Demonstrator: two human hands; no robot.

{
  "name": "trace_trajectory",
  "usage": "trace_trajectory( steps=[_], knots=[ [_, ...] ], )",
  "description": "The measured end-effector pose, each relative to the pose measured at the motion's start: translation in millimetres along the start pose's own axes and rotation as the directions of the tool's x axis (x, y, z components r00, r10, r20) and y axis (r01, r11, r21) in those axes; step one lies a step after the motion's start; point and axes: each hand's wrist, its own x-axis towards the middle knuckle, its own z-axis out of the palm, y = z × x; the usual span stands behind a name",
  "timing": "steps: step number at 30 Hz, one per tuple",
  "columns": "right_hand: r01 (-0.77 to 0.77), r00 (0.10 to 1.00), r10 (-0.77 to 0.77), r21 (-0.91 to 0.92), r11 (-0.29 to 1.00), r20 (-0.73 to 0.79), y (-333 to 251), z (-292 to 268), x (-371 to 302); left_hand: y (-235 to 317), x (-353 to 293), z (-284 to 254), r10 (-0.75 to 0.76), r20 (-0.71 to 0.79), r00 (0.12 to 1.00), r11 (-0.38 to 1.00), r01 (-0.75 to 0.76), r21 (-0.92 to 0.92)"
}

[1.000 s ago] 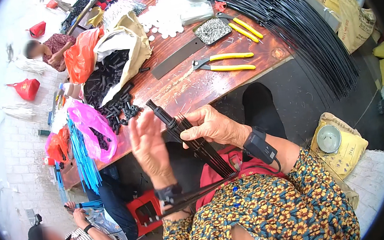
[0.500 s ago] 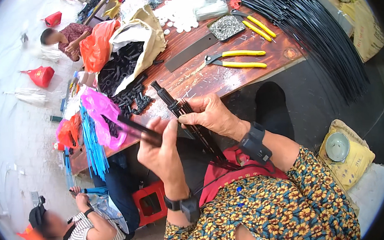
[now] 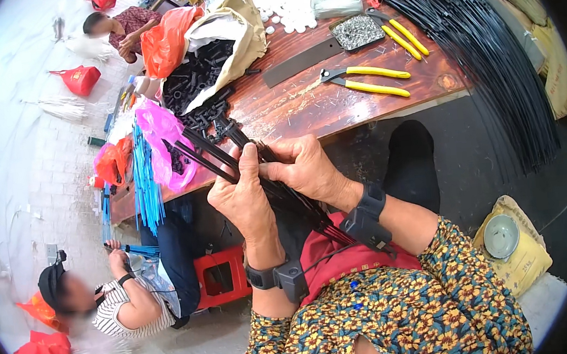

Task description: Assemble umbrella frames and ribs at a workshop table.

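Note:
My left hand point(image 3: 242, 205) is closed around several thin black ribs point(image 3: 188, 148) whose free ends point up and left over the table edge. Beside it, my right hand point(image 3: 310, 173) pinches a bundle of black ribs point(image 3: 309, 214) that looks like a folded umbrella frame. A thicker dark head tops this bundle and leans toward the table; the lower end rests against the red cloth at my lap. My hands almost touch, and the fingers hide where the ribs meet.
On the wooden table point(image 3: 257, 115) lie yellow-handled pliers point(image 3: 373, 79), a second pair point(image 3: 407, 39), a flat metal bar point(image 3: 303, 64) and a tray of small metal bits point(image 3: 357, 33). Black tubes point(image 3: 202, 72) spill from a sack. Long black rods point(image 3: 482, 42) lie right. Two people work on the left.
My left hand has come closer to my right hand, and its ribs now lie beside the bundle's head. The view has shifted slightly, so the table appears farther right.

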Motion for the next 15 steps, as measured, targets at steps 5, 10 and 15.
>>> trace_trajectory(
  steps=[5,10,15],
  knots=[
    [0.080,0.997,-0.081,-0.051,0.996,-0.018,1,5,-6,-1,-2,-4,-0.040,0.005,0.999,0.995,0.040,-0.094],
    [0.071,0.991,-0.075,-0.033,0.997,-0.112,6,6,-9,-12,-1,-10,-0.075,0.054,0.996,0.947,0.088,-0.310],
    [0.000,0.977,-0.052,-0.245,0.969,-0.207,4,3,-15,-17,0,-18,-0.076,0.086,0.993,0.925,0.102,-0.366]
  ],
)
